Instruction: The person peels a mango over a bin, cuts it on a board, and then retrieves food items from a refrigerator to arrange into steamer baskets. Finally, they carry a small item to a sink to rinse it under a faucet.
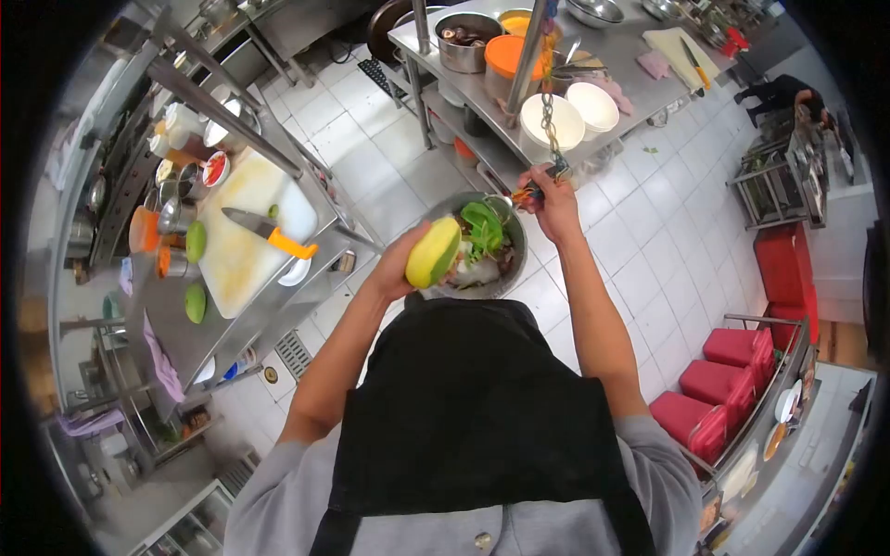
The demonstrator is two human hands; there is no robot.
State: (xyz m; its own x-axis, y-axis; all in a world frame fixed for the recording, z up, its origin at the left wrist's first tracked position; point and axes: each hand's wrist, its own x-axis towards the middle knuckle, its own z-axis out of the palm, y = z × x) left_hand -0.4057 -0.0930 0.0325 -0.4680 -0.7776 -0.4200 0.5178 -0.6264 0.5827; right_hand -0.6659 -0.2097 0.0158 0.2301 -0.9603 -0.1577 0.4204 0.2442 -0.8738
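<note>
In the head view, my left hand [399,262] is closed around a mango [434,252], mostly yellow with a strip of green along one side. The mango overlaps the left rim of a round metal pot [522,248] in front of my apron. Inside the pot lie leafy green herbs [481,229] and pale, mixed food. My right hand [553,206] is closed at the pot's upper right edge, at the lower end of a hanging metal chain [549,120]. Small orange and blue bits show at its fingers; I cannot tell what it grips.
Left, a counter carries a cutting board [243,264], an orange-handled knife [271,233] and green mangoes [195,304]. Ahead stands a steel table [640,93] with white tubs [553,120] and another knife [695,63]. Red bins [691,422] line the right; a person [788,100] is farther off.
</note>
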